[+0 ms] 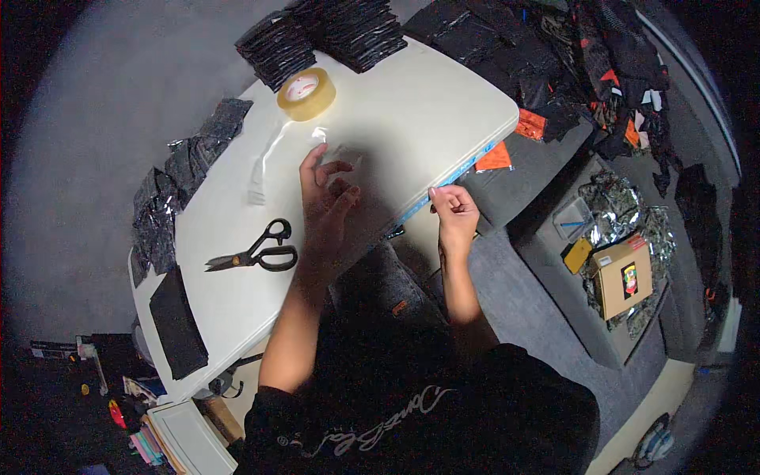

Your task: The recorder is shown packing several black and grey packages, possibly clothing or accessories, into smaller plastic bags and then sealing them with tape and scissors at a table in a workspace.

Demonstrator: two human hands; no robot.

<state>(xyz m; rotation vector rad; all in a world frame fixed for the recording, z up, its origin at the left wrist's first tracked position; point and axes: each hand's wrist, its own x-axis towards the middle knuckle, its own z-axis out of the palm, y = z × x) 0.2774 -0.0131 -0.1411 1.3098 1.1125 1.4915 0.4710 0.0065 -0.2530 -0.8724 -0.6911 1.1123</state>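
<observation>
Black packets (162, 214): strung along the table's left edge.
Scissors (257, 255): lying on the white table (412, 107), no hand on them.
Tape strip (267, 158): clear, stretched across the tabletop near the left hand.
Tape roll (310, 101): lying flat; I can't read its core print.
Left hand (326, 190): half-curled above the table; I can't tell whether it holds the clear film (352, 162) beside it.
Tidy stacks (273, 49): far edge, looking finished to me.
Shirt (491, 404): pale script.
Right hand (457, 212): fingers narrowed at the table edge, contents unclear.
Blue edge strip (467, 163): printed, too small.
Loose heap (483, 36): unstacked; I'd judge it left over.
Carton (629, 281): colourful label.
</observation>
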